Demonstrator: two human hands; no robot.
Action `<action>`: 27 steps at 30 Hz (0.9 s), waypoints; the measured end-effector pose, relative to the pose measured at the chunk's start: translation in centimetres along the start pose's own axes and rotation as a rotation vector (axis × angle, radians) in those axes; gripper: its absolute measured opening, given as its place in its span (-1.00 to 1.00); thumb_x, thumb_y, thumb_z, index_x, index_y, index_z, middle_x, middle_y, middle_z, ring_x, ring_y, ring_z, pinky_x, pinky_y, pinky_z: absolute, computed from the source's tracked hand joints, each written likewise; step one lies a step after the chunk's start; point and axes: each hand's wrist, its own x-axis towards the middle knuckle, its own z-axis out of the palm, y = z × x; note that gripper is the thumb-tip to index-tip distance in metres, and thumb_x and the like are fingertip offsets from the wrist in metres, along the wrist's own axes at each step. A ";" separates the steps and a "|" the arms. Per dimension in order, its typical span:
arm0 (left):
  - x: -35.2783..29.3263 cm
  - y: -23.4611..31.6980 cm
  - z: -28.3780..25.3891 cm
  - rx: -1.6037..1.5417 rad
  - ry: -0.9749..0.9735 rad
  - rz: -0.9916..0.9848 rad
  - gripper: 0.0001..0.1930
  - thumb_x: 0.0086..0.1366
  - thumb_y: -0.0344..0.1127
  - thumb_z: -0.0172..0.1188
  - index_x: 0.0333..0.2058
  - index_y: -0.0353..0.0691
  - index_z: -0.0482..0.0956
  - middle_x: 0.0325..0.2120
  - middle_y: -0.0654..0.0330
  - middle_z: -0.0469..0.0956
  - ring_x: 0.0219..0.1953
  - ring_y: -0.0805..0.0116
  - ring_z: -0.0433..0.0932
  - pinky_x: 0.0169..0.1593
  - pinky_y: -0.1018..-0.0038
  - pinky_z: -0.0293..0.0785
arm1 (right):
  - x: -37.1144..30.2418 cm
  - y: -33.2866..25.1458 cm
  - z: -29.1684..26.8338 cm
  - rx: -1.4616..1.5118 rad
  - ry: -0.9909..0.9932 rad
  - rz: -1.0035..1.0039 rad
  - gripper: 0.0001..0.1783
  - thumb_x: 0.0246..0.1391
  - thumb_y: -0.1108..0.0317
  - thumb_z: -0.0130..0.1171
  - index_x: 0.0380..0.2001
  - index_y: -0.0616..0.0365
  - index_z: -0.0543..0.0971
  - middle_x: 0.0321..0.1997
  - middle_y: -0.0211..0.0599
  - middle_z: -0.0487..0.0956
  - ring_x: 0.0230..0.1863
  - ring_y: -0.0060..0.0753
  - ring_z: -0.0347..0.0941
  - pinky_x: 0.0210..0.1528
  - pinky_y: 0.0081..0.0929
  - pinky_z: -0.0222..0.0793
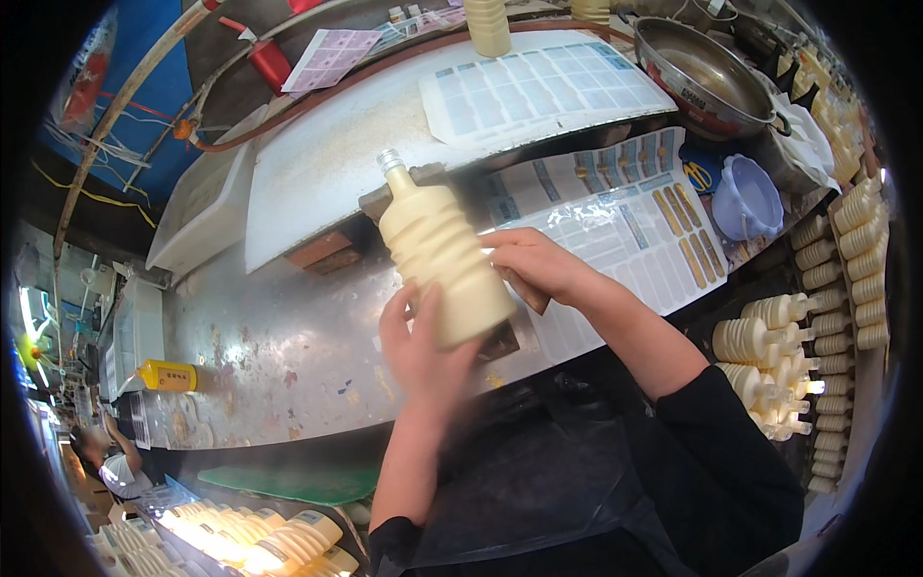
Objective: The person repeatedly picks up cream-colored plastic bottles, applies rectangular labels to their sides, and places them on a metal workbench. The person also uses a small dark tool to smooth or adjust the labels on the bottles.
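A cream-coloured bottle (437, 250) with rippled sides and a clear neck tilts over the metal table, its neck pointing up and to the left. My left hand (423, 341), slightly blurred, grips its lower left side near the base. My right hand (538, 269) is closed at the bottle's right side, its fingertips against or just beside the surface. From under those fingers sticks out a flat brown piece (527, 291), like a small scraper; its exact kind is not clear. To the right lie printed sticker sheets (615, 226), some with gold and blue strips.
A large pan (707, 72) and a lilac bucket (747, 199) stand at the far right. Many cream bottles (769, 356) are stacked right, others (260, 534) lie lower left. A yellow bottle (168, 375) rests on the metal table (279, 356). Another person (120, 471) is at far left.
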 end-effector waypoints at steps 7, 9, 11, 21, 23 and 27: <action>-0.6 0.4 -0.2 0.189 -0.081 0.043 -0.13 -0.17 -0.27 0.63 0.22 -0.08 0.51 0.22 -0.05 0.34 0.21 -0.14 0.35 0.27 0.04 0.32 | 1.3 6.0 -1.9 -0.368 0.177 -0.129 -0.39 0.01 0.55 -0.09 0.17 0.20 0.60 -0.26 -0.32 0.63 -0.21 -0.42 0.52 -0.04 -0.50 0.44; -0.9 0.1 -0.3 0.184 -0.111 0.036 -0.09 -0.15 -0.24 0.61 0.27 -0.10 0.45 0.26 -0.06 0.29 0.26 -0.16 0.30 0.31 0.03 0.26 | 0.6 7.8 -3.3 -0.413 0.270 -0.161 -0.40 0.00 0.57 -0.10 0.14 0.20 0.62 -0.25 -0.32 0.63 -0.21 -0.39 0.52 -0.03 -0.50 0.44; -1.0 0.2 -0.1 0.153 -0.128 0.000 -0.07 -0.10 -0.21 0.59 0.30 -0.13 0.40 0.29 -0.07 0.24 0.30 -0.17 0.24 0.35 0.03 0.20 | -0.9 8.5 -4.9 -0.502 0.348 -0.195 -0.46 0.00 0.56 -0.07 0.06 0.23 0.65 -0.22 -0.28 0.66 -0.15 -0.35 0.56 0.00 -0.46 0.45; -1.4 0.9 1.2 0.119 -0.108 -0.105 -0.17 0.19 -0.05 0.36 0.36 -0.27 0.28 0.37 -0.19 0.10 0.40 -0.21 0.10 0.43 0.01 0.07 | -6.3 9.9 -10.8 -0.966 0.756 -0.053 -0.65 0.15 0.19 0.21 -0.12 0.19 0.71 -0.25 0.00 0.71 -0.22 0.08 0.64 -0.13 -0.08 0.54; -1.7 0.9 1.4 0.099 -0.094 -0.105 -0.18 0.20 -0.07 0.34 0.37 -0.29 0.27 0.38 -0.22 0.07 0.41 -0.23 0.08 0.44 0.00 0.05 | -7.0 10.2 -11.6 -1.120 0.846 -0.055 -0.64 0.14 0.17 0.23 -0.10 0.17 0.71 -0.23 0.02 0.71 -0.19 0.12 0.63 -0.11 -0.05 0.54; -2.4 1.2 1.6 0.113 -0.084 -0.109 -0.20 0.28 -0.01 0.28 0.38 -0.30 0.25 0.39 -0.22 0.07 0.41 -0.21 0.08 0.43 0.01 0.05 | -9.1 11.4 -14.1 -1.194 0.961 -0.063 -0.63 0.13 0.20 0.24 -0.06 0.15 0.71 -0.33 -0.02 0.69 -0.26 0.07 0.63 -0.16 -0.08 0.53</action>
